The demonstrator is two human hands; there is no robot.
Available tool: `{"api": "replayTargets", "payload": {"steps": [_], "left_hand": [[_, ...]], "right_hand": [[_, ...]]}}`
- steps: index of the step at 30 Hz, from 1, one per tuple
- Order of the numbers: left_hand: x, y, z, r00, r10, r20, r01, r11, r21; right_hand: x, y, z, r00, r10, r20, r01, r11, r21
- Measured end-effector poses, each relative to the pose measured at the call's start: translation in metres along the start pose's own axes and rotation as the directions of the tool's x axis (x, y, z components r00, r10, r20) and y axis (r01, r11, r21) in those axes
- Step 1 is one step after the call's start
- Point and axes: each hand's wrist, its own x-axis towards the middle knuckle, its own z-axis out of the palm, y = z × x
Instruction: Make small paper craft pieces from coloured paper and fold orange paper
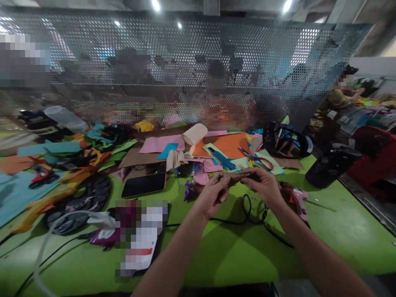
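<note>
Clock positions are read from the held piece, twelve being farthest from me.

Item 1. Thin brown piece [236,178], held above the green worktop [349,231]; what it is made of I cannot tell.
Item 2. Left hand [215,192]: fingers curled, pinching the piece at its nine o'clock end.
Item 3. Right hand [262,185]: thumb and fingers closed on its three o'clock end.
Item 4. Pink glue gun [297,199], between three and four o'clock, near my right hand, a red light lit on its body.
Item 5. Black cable [228,220], at six o'clock, looped on the surface below my hands.
Item 6. Red-handled scissors [253,157], between one and two o'clock, lying on paper.
Item 7. Orange sheet [232,142], between eleven and twelve o'clock.
Item 8. Cream roll [195,134], between ten and eleven o'clock, on its side.
Item 9. Black phone [144,185], nine o'clock, screen up and dark.
Item 10. Purple tissue pack [123,225], eight o'clock, a white tissue sticking out.
Item 11. Dark tumbler [331,166], three o'clock, well apart from my right hand.
Item 12. Perforated metal panel [185,76], twelve o'clock, behind the paper.
</note>
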Motion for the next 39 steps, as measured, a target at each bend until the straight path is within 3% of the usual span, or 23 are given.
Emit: {"api": "replayTargets", "payload": {"steps": [10, 16, 24, 39], "left_hand": [[0.0010, 0.0010, 0.0007, 0.999, 0.049, -0.004, -0.048, 0.995, 0.086], [0.0018, -0.0004, 0.0016, 0.977, 0.174, -0.123, -0.148, 0.969, 0.196], [0.0053, -0.0031, -0.0004, 0.956, 0.281, -0.090, -0.234, 0.909, 0.345], [0.0075, -0.0046, -0.0006, 0.964, 0.238, -0.117, -0.205, 0.948, 0.241]], "right_hand": [[0.0000, 0.0006, 0.0006, 1.000, 0.016, 0.014, -0.017, 0.999, 0.052], [0.0017, 0.0036, -0.0030, 0.997, 0.080, -0.004, -0.078, 0.987, 0.137], [0.0033, 0.0015, -0.0052, 0.992, 0.091, -0.087, -0.091, 0.996, 0.010], [0.0030, -0.0009, -0.0042, 0.990, 0.133, -0.044, -0.129, 0.988, 0.085]]}}
